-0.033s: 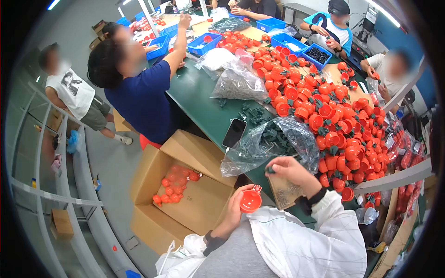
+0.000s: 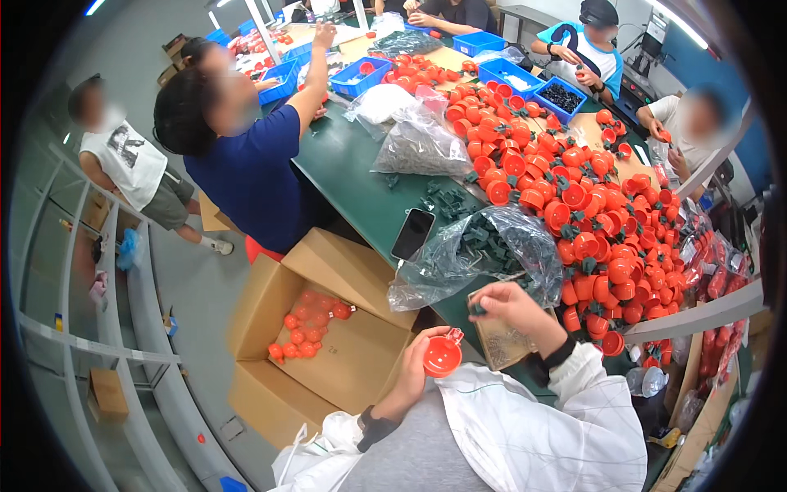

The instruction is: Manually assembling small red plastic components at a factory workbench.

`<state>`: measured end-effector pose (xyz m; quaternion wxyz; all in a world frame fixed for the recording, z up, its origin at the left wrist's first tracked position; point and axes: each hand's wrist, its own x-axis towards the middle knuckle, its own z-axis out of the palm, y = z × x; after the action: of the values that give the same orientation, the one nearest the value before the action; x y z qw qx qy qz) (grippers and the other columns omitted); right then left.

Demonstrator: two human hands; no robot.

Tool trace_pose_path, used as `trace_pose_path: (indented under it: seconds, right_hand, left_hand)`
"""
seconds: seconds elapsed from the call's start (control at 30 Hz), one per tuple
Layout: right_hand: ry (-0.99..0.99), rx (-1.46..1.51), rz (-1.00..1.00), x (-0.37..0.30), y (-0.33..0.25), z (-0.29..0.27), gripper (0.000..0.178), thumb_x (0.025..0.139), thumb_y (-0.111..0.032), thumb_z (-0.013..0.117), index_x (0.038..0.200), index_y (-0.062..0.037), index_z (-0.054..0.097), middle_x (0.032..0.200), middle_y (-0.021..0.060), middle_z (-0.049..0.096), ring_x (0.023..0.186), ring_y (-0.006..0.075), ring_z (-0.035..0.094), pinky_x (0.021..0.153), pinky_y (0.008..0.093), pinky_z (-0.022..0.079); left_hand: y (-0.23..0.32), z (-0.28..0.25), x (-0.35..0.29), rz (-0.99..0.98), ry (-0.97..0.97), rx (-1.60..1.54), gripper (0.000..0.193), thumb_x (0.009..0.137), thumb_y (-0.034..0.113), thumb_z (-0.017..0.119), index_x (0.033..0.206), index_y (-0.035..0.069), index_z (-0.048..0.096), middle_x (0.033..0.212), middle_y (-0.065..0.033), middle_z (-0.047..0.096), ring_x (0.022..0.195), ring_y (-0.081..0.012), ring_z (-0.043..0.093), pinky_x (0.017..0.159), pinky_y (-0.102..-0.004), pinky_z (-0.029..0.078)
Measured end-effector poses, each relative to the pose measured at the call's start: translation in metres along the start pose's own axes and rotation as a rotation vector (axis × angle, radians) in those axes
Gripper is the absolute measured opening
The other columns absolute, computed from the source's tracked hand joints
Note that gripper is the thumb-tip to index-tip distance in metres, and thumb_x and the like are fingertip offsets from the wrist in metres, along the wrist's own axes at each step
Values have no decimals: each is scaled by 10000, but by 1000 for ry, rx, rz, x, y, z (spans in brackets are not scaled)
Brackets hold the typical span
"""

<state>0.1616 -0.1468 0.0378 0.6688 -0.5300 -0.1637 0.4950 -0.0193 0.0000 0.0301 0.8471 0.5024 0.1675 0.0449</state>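
Observation:
My left hand (image 2: 411, 366) holds a small round red plastic cup (image 2: 443, 357) with its hollow side up and a short red bracket on its rim. To its right, my right hand (image 2: 512, 307) is closed in a pinch on a small dark green plastic piece (image 2: 477, 309), partly hidden by the fingers. Below that hand lies a shallow cardboard tray (image 2: 502, 354) of tiny metal parts, too small to name. Just beyond it, an open clear plastic bag (image 2: 426, 283) holds many dark green plastic pieces (image 2: 484, 243). The two hands are apart.
A big heap of red cups (image 2: 574, 197) with green clips covers the table's right side. An open cardboard box (image 2: 369, 361) with some red cups stands at left. A phone (image 2: 412, 234) lies on the green table (image 2: 352, 197). Several people work around it; blue bins (image 2: 361, 78) stand farther off.
The view has shifted very slightly. Both hands keep their hold, and nothing else has visibly moved.

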Motion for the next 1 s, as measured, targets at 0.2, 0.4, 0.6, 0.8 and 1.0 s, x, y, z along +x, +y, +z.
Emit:
trace_pose_path:
  seconds: [0.2,0.4,0.6,0.8,1.0]
  right_hand:
    - [151,318,61,-30,23,13,245,894,-108,475,1087,41,496,1000,103,566,989,237,553,870,312,461]
    - [4,514,-64,-49,42,6,246,873,-79,499,1094,30,497,989,109,562,990,278,554,904,335,448]
    - [150,368,-25,-51,62,-5,204,848,-62,537,1036,16,541,951,108,584,945,277,582,858,351,466]
    - [23,166,-160,-54,37,26,283,801,-92,619,1053,12,542,999,117,579,978,233,569,857,339,455]
    - [-114,-3,-264,-56,31,34,299,796,28,566,1092,32,525,1117,96,506,1026,175,517,882,297,422]
  left_hand:
    - [18,20,-2,25,-12,129,449,934,277,241,1049,-38,539,977,-123,608,878,-159,588,791,-257,456]
    - [17,25,-10,-95,-43,21,476,925,306,214,1088,-37,500,969,-133,602,820,-177,597,683,-282,511]
    - [7,21,-14,-97,-102,72,459,924,294,233,1073,-37,515,989,-144,595,846,-173,591,688,-283,511]
    - [3,24,-16,-85,-5,21,417,914,263,310,1040,-50,556,909,-112,625,803,-135,591,732,-235,458]
    - [5,24,-15,-78,21,67,424,923,255,303,1011,-59,573,899,-110,627,810,-132,586,752,-235,447]
